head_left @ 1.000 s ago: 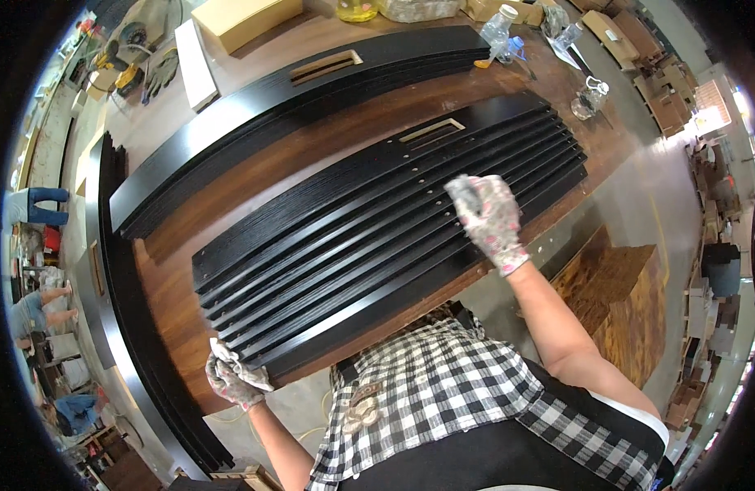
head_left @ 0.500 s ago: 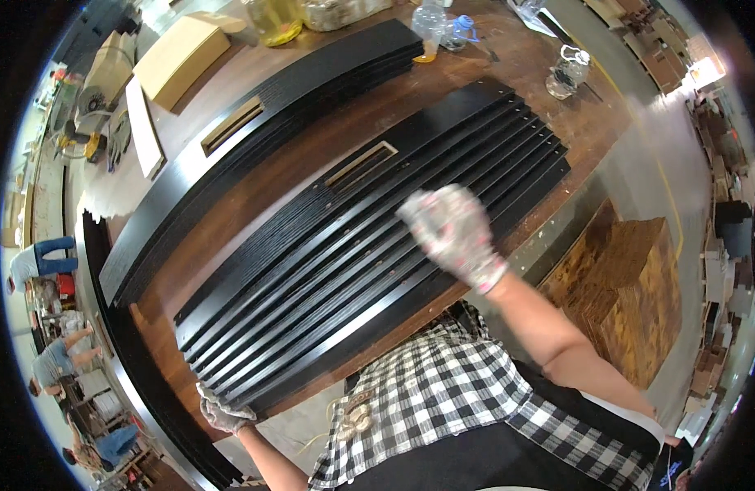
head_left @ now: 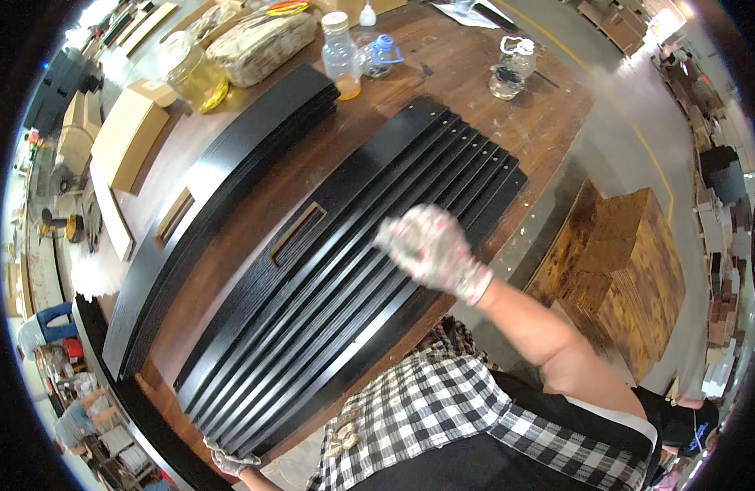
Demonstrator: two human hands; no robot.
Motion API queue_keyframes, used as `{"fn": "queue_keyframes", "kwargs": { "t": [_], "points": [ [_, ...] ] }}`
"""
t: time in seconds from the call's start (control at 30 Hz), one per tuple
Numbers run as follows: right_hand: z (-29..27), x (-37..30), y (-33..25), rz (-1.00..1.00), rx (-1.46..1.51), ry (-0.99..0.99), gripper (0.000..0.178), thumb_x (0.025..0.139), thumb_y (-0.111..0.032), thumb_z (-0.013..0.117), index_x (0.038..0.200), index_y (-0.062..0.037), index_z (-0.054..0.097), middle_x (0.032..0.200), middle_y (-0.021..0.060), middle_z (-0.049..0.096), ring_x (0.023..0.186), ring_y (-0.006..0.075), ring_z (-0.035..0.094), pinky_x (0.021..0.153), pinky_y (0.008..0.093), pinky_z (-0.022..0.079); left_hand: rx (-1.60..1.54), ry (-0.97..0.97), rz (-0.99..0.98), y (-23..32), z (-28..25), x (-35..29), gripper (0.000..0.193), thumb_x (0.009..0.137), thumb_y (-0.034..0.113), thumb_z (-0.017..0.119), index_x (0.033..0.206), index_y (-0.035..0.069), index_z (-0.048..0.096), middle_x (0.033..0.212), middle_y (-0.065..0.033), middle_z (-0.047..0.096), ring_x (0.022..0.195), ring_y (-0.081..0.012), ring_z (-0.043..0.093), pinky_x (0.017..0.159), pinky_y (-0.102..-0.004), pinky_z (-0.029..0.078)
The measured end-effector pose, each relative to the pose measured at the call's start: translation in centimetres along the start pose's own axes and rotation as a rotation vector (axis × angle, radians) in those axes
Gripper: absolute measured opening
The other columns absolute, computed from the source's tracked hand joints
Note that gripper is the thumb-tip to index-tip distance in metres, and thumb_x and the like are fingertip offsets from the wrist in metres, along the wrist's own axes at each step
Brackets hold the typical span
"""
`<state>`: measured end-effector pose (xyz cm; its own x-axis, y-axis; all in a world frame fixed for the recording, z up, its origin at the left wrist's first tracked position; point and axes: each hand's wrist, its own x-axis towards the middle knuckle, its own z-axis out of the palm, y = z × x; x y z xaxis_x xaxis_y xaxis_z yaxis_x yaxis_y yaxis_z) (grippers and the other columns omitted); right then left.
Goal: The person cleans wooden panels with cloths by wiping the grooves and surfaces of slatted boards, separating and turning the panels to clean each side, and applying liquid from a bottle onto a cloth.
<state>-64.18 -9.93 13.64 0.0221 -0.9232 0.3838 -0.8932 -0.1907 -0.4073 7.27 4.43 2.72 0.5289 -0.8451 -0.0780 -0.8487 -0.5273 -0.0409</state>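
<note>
Several curved black boards (head_left: 369,233) lie fanned in overlapping steps across the brown table, with small holes near their far ends. The top board has a rectangular slot (head_left: 297,235). My right hand (head_left: 430,252), in a pale glove with pinkish spots, is closed over the middle of the boards and slightly blurred. Whatever its fingers hold is hidden. At the near left end of the boards, my gloved left hand (head_left: 227,460) curls round their edge, its fingers partly hidden. A second stack of curved black boards (head_left: 222,168) lies beyond, also with a slot.
Bottles (head_left: 341,61), a jar of yellow liquid (head_left: 196,78) and a wrapped block (head_left: 263,47) stand along the table's far side. A handled clear bottle (head_left: 512,69) stands far right. Brown boards (head_left: 623,266) are stacked right of the table. Other people work at far left.
The view has turned, so the boards appear steeper and more of the far-left tabletop shows. My right hand remains over the boards, blurred by motion; my left stays at their near end.
</note>
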Motion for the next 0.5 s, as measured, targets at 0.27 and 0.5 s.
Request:
{"fn": "queue_keyframes", "kwargs": {
  "t": [0.27,0.5],
  "points": [
    [-7.3,2.7,12.4,0.268,-0.467,-0.032,0.023,0.090,-0.034,0.052,0.085,-0.0147,0.064,0.079,0.0090,0.061,0.072,0.0255,0.054,0.066,0.0384,0.045,-0.079,0.083,-0.017,2.0,-0.8,-1.0,0.044,0.094,0.025,0.040,0.130,0.001,0.049,0.122,-0.0074,0.060,0.107,-0.0180,0.059,0.091,-0.0277,0.047],
    [-6.6,2.6,15.3,0.343,-0.286,0.225,0.021,0.081,-0.025,0.066,0.095,-0.0094,0.067,0.080,0.0122,0.058,0.078,0.0295,0.058,0.071,0.0400,0.047,-0.516,0.057,-0.190,0.7,0.4,-0.5,0.043,0.095,0.025,0.040,0.128,0.000,0.050,0.120,-0.0085,0.061,0.104,-0.0184,0.060,0.089,-0.0276,0.048]
  ]
}}
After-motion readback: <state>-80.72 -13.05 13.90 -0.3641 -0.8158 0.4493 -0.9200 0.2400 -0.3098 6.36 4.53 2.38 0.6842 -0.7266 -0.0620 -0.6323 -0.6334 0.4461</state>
